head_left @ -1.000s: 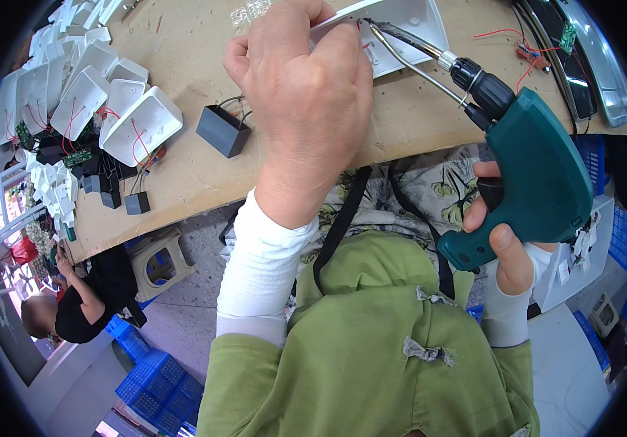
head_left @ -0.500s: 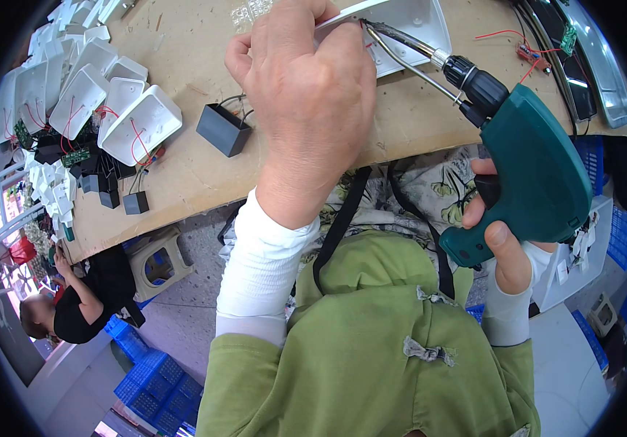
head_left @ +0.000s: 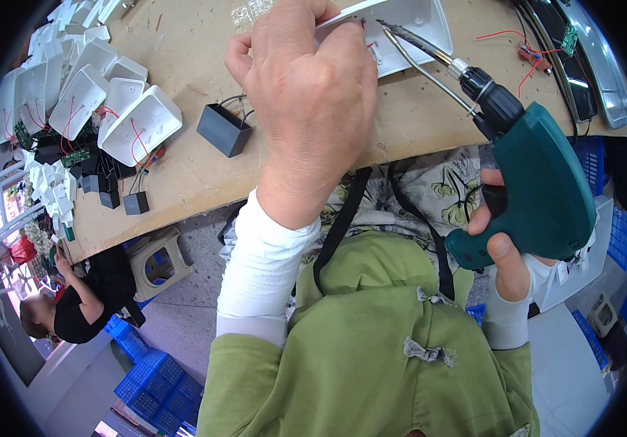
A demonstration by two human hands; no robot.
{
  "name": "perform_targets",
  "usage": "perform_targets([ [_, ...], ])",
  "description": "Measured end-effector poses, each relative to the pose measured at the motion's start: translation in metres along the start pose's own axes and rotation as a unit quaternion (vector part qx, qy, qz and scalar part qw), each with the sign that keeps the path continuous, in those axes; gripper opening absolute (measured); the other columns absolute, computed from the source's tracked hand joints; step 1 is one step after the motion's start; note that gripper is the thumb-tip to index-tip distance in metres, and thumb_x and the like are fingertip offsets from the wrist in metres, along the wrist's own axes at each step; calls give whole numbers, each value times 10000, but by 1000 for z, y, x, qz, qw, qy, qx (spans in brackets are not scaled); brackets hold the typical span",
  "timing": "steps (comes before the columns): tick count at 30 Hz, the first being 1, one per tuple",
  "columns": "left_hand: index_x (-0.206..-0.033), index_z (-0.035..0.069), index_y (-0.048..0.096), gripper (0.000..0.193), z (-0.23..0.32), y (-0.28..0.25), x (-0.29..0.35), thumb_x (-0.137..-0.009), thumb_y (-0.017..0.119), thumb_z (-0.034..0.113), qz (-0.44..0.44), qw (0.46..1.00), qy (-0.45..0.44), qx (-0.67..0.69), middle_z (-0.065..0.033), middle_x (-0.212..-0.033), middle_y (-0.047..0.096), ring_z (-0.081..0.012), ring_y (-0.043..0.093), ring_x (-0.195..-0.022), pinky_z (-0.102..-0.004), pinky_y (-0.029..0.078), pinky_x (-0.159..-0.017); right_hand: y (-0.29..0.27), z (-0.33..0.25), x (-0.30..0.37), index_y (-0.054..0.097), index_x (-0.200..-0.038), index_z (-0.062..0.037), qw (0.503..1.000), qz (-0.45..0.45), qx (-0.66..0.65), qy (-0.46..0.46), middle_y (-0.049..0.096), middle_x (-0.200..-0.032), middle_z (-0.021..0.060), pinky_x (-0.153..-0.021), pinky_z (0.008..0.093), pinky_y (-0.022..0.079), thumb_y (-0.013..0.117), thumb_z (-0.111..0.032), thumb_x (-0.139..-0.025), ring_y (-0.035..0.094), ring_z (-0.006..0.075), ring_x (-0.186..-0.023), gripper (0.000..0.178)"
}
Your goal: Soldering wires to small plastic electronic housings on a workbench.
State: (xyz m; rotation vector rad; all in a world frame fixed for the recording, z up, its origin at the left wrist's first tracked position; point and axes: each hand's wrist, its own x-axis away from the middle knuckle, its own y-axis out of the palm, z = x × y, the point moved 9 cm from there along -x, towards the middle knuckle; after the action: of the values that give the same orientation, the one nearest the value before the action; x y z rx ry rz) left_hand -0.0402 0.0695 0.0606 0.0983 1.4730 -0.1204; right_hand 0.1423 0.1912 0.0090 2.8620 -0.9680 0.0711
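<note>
At the table's near edge, my left hand (head_left: pixel 312 95) grips a white plastic housing (head_left: pixel 424 33) by its left wall, fingertips hidden behind it. Screw posts and a small bit of red show inside the tray-like housing. My right hand (head_left: pixel 508 264) is wrapped round the handle of a dark green soldering gun (head_left: pixel 546 182), a finger at its black trigger. The gun's dark tip and a thin curved metal feed tube point into the housing, a little apart from its wall. Left of my left wrist lies a black box-shaped part (head_left: pixel 224 131) with dark wires.
White housings (head_left: pixel 142 127) with red wires and black boxes are heaped at the left. A small red board (head_left: pixel 533 57) and long clear-and-black panels (head_left: pixel 604 65) lie at the right. Blue crates (head_left: pixel 157 390) and a stool (head_left: pixel 159 262) stand below; a person (head_left: pixel 73 309) sits at far left.
My right hand has drawn the soldering gun slightly right, so its tip has come away from the housing's wall. My left hand and the housing stay put.
</note>
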Motion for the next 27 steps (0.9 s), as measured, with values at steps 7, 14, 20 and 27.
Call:
perform_targets([
  [7, -767, 18, 620, 94, -1, 0, 6, -675, 636, 9, 22, 1000, -2, 10, -106, -864, 562, -251, 538, -795, -368, 353, -712, -8, 3, 6, 441, -1270, 55, 1000, 18, -8, 13, 583, -1110, 184, -634, 268, 501, 745, -157, -703, 607, 160, -713, 678],
  [14, -767, 18, 623, 99, 11, -9, -15, -671, 642, 8, 26, 1000, 8, 15, -104, -870, 561, -251, 538, -796, -370, 356, -711, -13, 9, 12, 446, -1253, 55, 998, 13, -41, 42, 581, -1117, 172, -630, 258, 492, 757, -203, -701, 605, 153, -713, 684],
  [20, -718, 39, 593, 41, 4, 22, -21, -700, 630, 39, -360, 865, -178, -302, -101, -903, 559, -256, 531, -808, -393, 361, -744, -19, 6, 14, 452, -1216, 78, 999, 10, -38, 13, 596, -1067, 140, -612, 236, 487, 763, -269, -732, 605, 142, -717, 672],
  [27, -876, 26, 669, 206, -1, 8, -9, -670, 674, 39, -310, 897, -159, -271, -99, -914, 597, -239, 558, -832, -369, 404, -769, -9, -7, 11, 443, -1206, 96, 998, 1, -54, -30, 602, -1013, 147, -571, 232, 490, 741, -236, -758, 606, 149, -714, 632],
])
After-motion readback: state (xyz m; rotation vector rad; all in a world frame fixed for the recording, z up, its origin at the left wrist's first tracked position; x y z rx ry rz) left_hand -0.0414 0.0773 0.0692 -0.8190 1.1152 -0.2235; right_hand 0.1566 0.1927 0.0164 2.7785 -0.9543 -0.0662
